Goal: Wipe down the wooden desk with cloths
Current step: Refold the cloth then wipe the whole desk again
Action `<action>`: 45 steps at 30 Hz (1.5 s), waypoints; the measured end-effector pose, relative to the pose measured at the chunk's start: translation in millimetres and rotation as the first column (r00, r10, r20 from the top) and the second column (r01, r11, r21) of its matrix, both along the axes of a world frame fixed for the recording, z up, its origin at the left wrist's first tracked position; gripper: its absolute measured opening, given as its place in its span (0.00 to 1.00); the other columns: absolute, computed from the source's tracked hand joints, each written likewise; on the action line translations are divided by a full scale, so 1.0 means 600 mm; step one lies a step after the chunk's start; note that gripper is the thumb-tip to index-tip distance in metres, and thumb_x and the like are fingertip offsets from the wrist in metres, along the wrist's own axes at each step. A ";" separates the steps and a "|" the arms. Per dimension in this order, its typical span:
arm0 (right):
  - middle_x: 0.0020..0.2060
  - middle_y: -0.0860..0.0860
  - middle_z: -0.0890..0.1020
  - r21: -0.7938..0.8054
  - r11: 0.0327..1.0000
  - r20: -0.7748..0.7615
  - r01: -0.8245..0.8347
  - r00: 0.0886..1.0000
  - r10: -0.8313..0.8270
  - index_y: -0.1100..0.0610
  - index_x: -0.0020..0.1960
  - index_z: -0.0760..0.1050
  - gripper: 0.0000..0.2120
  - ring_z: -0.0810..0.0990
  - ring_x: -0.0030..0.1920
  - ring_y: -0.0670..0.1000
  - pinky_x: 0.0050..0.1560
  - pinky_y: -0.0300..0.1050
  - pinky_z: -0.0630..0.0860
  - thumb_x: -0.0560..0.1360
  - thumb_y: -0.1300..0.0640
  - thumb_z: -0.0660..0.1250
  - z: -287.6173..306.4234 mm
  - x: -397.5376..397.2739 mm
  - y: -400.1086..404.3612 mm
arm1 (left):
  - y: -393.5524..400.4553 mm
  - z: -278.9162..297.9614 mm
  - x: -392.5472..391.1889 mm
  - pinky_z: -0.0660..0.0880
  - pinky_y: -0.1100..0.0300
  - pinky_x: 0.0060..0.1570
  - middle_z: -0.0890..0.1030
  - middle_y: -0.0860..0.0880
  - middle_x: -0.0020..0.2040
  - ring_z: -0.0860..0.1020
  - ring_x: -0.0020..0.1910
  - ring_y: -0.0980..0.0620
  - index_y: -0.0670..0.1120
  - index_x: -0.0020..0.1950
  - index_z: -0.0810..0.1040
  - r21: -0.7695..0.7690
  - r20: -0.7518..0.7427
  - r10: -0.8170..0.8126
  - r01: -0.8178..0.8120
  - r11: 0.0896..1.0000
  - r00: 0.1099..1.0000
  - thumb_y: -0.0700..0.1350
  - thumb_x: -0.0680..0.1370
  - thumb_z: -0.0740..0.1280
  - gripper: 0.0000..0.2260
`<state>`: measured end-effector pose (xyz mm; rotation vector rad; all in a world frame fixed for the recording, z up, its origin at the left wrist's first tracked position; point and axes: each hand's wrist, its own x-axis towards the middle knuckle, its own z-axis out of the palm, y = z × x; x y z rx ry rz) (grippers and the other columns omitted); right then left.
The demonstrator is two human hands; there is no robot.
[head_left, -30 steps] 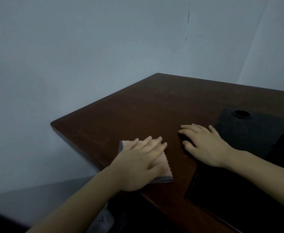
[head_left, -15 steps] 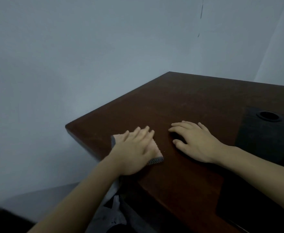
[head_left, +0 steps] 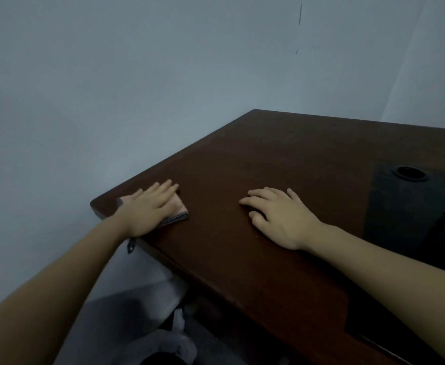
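The left hand [head_left: 147, 209] lay flat, fingers straight and together, pressing the folded pink cloth [head_left: 178, 214] onto the wooden desk [head_left: 282, 159]. Since half a second before, hand and cloth had slid toward the desk's corner at nine o'clock, widening the gap to the right hand [head_left: 279, 217], which rested palm-down at three o'clock, fingers loosely spread on bare wood. Farther toward two o'clock, a dark mat [head_left: 406, 206] carried a round grommet hole [head_left: 410, 173]; its contents could not be made out.
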<state>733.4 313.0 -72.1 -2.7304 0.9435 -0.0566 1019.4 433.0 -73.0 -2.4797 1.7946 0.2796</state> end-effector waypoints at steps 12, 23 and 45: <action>0.80 0.43 0.59 -0.044 0.999 -0.002 0.016 1.000 -0.016 0.39 0.78 0.60 0.21 0.52 0.81 0.51 0.79 0.64 0.47 0.85 0.46 0.51 -0.002 0.006 0.004 | 0.061 -0.018 -0.072 0.34 0.59 0.75 0.39 0.64 0.80 0.37 0.79 0.61 0.62 0.81 0.41 -0.114 -0.053 -0.277 0.270 0.956 0.959 0.71 0.79 0.38 0.32; 0.79 0.42 0.59 -0.031 0.999 0.016 0.033 0.999 -0.032 0.39 0.78 0.61 0.21 0.52 0.81 0.50 0.79 0.63 0.47 0.85 0.46 0.52 0.001 0.004 0.006 | 0.015 0.005 0.127 0.40 0.57 0.78 0.45 0.63 0.80 0.42 0.80 0.60 0.64 0.78 0.45 -0.081 -0.112 -0.136 0.128 0.988 0.984 0.86 0.58 0.32 0.52; 0.80 0.39 0.57 -0.024 0.999 0.001 0.031 1.000 -0.031 0.37 0.78 0.58 0.22 0.49 0.81 0.48 0.80 0.62 0.45 0.85 0.45 0.51 -0.002 0.003 0.003 | -0.057 0.000 0.151 0.39 0.60 0.77 0.44 0.67 0.79 0.41 0.80 0.62 0.69 0.77 0.48 -0.080 -0.141 -0.235 0.226 0.971 0.962 0.83 0.65 0.37 0.42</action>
